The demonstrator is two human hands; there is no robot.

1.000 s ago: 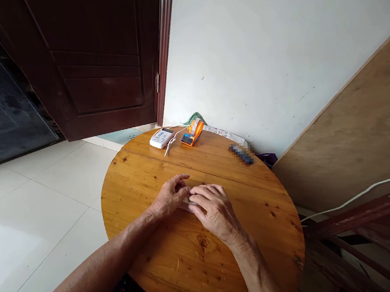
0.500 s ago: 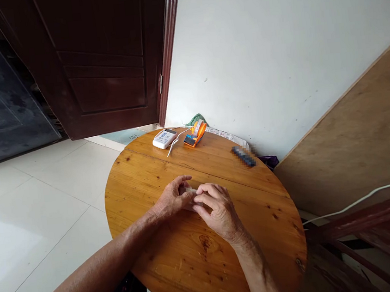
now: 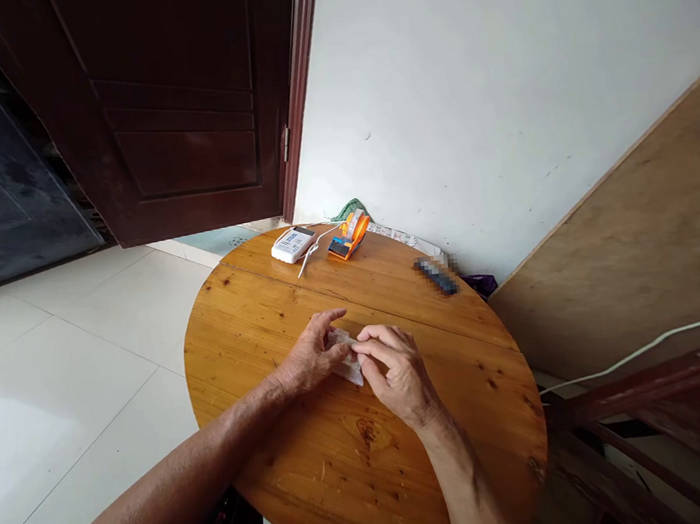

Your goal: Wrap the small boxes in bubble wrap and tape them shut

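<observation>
A small, whitish, translucent packet [image 3: 351,368] lies on the round wooden table [image 3: 254,305] between my two hands. My left hand [image 3: 317,353] rests over its left side, thumb on top and index finger stretched out beyond it, fingers apart. From the right, my right hand [image 3: 395,367] reaches in with thumb and fingertips pinched together at the packet's right edge. What the packet contains cannot be made out.
Toward the table's back stand a white box-like device [image 3: 292,245] with a white cord and an orange tape dispenser [image 3: 349,235]. A blurred dark object [image 3: 436,276] lies at the back right. Behind are a white wall [image 3: 464,100] and a dark red door [image 3: 184,113].
My right hand has shifted slightly right, and its fingertips have drawn closer together. More of the packet shows between the hands. The whole view has moved a little.
</observation>
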